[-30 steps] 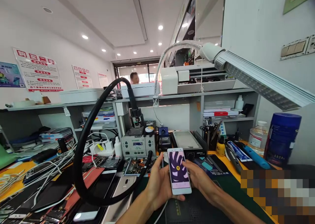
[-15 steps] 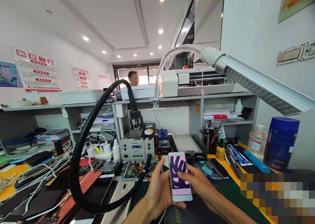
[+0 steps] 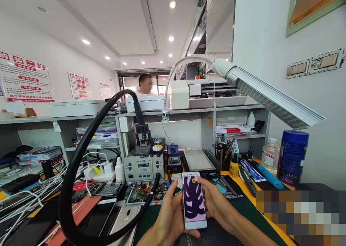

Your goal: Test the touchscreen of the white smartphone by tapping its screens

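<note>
A white smartphone point(image 3: 194, 199) stands tilted up between my two hands, its screen facing me. Broad dark purple bands cover most of the pink screen, and a small yellow spot shows near the top. My left hand point(image 3: 171, 211) is closed round the phone's left side, thumb along the edge and fingertips showing under the bottom end. At the right edge, my right hand point(image 3: 216, 199) grips the phone, its thumb tip by the upper right corner; its other fingers are mostly hidden behind.
A thick black hose point(image 3: 63, 188) loops across the left front. Phones, circuit boards and white cables crowd the left bench. Behind the phone stand a hot-air station point(image 3: 143, 165) and a flat grey plate device point(image 3: 198, 159). Bottles and tools line the right; a lamp point(image 3: 273, 94) hangs above.
My right thumb has moved from mid-screen to the upper right corner. The purple now fills the lower screen, where a plain pink strip was. The whole view has shifted slightly right.
</note>
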The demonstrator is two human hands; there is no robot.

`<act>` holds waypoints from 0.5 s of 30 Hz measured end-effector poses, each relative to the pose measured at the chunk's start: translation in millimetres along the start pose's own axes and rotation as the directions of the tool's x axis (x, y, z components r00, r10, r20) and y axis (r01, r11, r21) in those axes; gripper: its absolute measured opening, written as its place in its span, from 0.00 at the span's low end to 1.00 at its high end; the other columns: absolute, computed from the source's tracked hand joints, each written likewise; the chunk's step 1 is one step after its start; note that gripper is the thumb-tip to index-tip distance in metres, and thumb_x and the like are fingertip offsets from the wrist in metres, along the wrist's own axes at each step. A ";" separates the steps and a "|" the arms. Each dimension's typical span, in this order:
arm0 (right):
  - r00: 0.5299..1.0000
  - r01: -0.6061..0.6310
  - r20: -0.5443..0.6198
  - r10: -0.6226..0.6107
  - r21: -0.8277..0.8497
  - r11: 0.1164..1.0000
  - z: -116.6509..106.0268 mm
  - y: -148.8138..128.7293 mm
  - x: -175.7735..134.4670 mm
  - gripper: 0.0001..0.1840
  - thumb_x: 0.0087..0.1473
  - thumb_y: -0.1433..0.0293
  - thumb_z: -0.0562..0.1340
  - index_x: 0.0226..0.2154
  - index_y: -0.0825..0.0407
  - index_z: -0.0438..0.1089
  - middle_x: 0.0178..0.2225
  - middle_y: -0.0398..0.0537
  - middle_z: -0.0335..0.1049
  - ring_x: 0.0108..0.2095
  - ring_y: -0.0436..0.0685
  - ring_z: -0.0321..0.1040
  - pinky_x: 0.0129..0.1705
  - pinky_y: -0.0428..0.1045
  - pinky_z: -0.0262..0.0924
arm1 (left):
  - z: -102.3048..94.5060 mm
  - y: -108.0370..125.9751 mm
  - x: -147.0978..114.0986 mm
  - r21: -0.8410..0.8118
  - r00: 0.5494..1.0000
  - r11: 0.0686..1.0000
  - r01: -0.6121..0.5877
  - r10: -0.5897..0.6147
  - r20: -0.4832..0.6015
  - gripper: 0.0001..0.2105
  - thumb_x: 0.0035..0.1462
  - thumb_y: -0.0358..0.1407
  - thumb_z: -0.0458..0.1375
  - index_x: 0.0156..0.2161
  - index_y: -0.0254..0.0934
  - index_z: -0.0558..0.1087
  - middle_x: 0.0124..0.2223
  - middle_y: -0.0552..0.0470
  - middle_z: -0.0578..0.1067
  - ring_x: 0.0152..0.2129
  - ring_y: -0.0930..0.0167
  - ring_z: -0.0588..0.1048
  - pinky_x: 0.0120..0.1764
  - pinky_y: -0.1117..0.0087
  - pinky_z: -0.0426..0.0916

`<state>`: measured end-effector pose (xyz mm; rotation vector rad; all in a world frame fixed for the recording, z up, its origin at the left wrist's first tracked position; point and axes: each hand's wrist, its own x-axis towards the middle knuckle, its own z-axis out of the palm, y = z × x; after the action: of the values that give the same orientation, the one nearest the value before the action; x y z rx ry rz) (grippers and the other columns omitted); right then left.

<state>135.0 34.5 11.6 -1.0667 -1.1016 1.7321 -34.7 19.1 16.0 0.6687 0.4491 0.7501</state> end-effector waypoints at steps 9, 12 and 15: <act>1.000 0.004 -0.002 -0.004 0.015 1.000 2.7 -2.9 -3.9 0.37 0.61 0.41 0.48 0.47 0.54 0.71 0.35 0.52 0.76 0.32 0.58 0.72 0.36 0.52 0.65 | -4.6 0.8 3.0 -0.045 1.000 0.999 0.016 -0.015 0.020 0.38 0.59 0.63 0.49 0.56 0.29 0.71 0.39 0.40 0.73 0.32 0.60 0.76 0.22 0.63 0.75; 1.000 0.003 -0.017 -0.003 -0.007 1.000 4.6 -4.0 -6.3 0.36 0.62 0.42 0.47 0.46 0.54 0.72 0.36 0.52 0.76 0.32 0.57 0.72 0.37 0.52 0.65 | -5.8 0.8 4.1 -0.050 1.000 0.998 0.024 -0.023 0.017 0.38 0.58 0.63 0.49 0.58 0.31 0.70 0.40 0.39 0.74 0.31 0.60 0.76 0.22 0.62 0.74; 0.999 0.013 -0.033 -0.014 -0.044 0.999 6.6 -3.4 -7.3 0.33 0.62 0.44 0.49 0.46 0.53 0.72 0.36 0.51 0.76 0.35 0.58 0.72 0.37 0.51 0.65 | -6.7 0.2 4.1 -0.055 1.000 0.998 0.012 -0.012 0.014 0.38 0.58 0.63 0.49 0.58 0.31 0.70 0.40 0.40 0.74 0.32 0.59 0.76 0.21 0.62 0.74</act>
<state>131.8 27.0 18.1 -1.1085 -1.1287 1.6808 -36.1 24.9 10.9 0.6188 0.4182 0.7437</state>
